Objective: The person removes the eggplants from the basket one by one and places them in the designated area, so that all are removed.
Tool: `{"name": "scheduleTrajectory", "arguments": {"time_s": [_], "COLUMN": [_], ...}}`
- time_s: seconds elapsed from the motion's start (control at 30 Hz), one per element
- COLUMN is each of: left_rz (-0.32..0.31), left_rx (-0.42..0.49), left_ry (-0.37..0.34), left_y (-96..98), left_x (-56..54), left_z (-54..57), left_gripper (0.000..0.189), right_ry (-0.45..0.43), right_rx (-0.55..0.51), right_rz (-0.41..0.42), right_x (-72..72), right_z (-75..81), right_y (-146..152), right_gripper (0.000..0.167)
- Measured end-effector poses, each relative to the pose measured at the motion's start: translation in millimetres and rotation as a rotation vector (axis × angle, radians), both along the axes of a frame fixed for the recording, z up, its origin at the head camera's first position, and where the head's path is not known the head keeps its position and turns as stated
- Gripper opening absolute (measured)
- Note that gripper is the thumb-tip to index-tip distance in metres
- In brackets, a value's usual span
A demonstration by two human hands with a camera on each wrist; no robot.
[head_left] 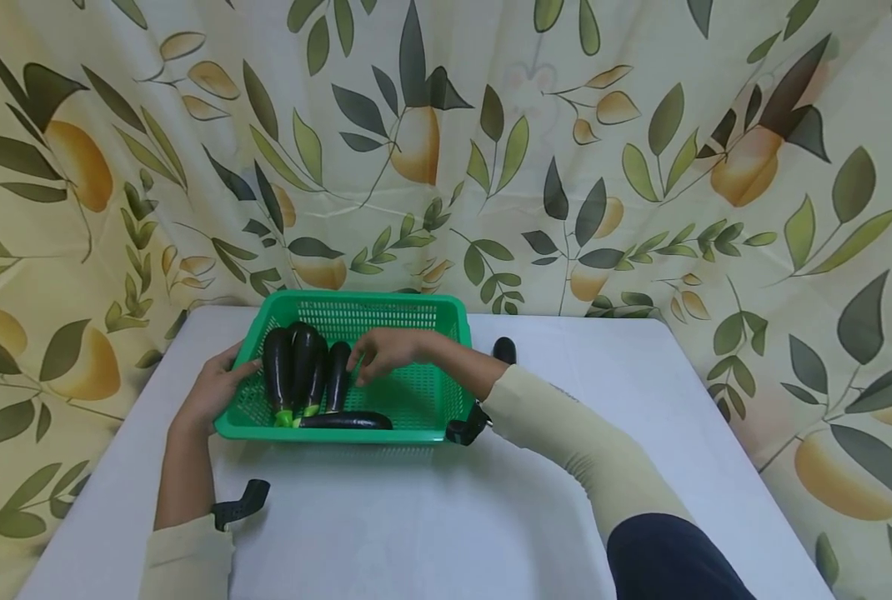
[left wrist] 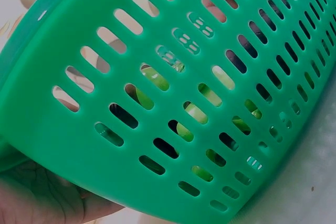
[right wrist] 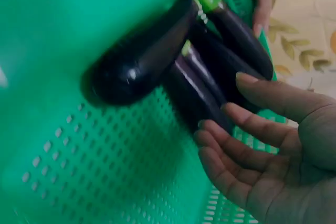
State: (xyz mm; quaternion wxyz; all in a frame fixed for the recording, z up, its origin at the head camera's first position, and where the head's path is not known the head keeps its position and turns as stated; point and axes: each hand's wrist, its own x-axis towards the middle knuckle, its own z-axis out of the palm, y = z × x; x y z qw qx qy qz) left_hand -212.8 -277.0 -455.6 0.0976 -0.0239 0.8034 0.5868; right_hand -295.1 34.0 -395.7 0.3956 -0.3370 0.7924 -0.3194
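Observation:
A green plastic basket (head_left: 363, 297) with slotted walls holds several dark, glossy eggplants (head_left: 278, 367) with green stem ends. Most lie side by side at its left, while one eggplant (head_left: 352, 421) lies crosswise along the front wall. My left hand (head_left: 209, 390) grips the basket's left side, thumb over the rim; the left wrist view shows part of this hand (left wrist: 44, 198) under the rim. Inside the basket, my right hand (head_left: 392, 352) is just right of the grouped eggplants. In the right wrist view its fingers (right wrist: 239, 145) are loosely bent, thumb apart, fingertips close beside an eggplant.
Another eggplant (head_left: 503, 350) lies on the white-covered table (head_left: 386, 517), right of the basket and partly hidden by my right forearm. Behind the table hangs a curtain (head_left: 446, 208) printed with leaves and fruit. Each wrist wears a black camera mount (head_left: 242, 502).

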Motion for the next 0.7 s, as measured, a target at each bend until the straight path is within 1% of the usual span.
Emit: {"name": "scheduleTrajectory", "arguments": {"time_s": [0.1, 0.2, 0.33, 0.43, 0.57, 0.7], "left_rz": [-0.001, -0.003, -0.002, -0.008, -0.012, -0.006], "left_rx": [0.001, -0.006, -0.021, -0.018, -0.012, -0.011], "left_ry": [-0.003, 0.002, 0.006, 0.004, 0.004, 0.004], "left_y": [0.1, -0.8, -3.1, -3.3, -1.9, -1.7], "left_x": [1.0, 1.6, 1.4, 0.4, -0.9, -1.4], "left_z": [0.5, 1.8, 1.3, -0.3, -1.3, -0.6], "left_gripper": [0.064, 0.064, 0.063, 0.063, 0.064, 0.064], "right_ry": [-0.053, -0.07, -0.102, -0.179, -0.261, -0.305], "right_rx": [0.03, 0.063, 0.104, 0.127, 0.123, 0.097], "right_rz": [-0.001, 0.011, 0.066, 0.103, 0.112, 0.12], "right_x": [-7.9, -16.0, -23.6, -25.6, -25.9, -27.0], "right_z": [-1.8, -4.2, -14.5, -24.3, -34.2, -41.3], "right_y": [-1, -2, -5, -9, -11, -12], "right_gripper": [0.044, 0.042, 0.041, 0.042, 0.042, 0.041]}}
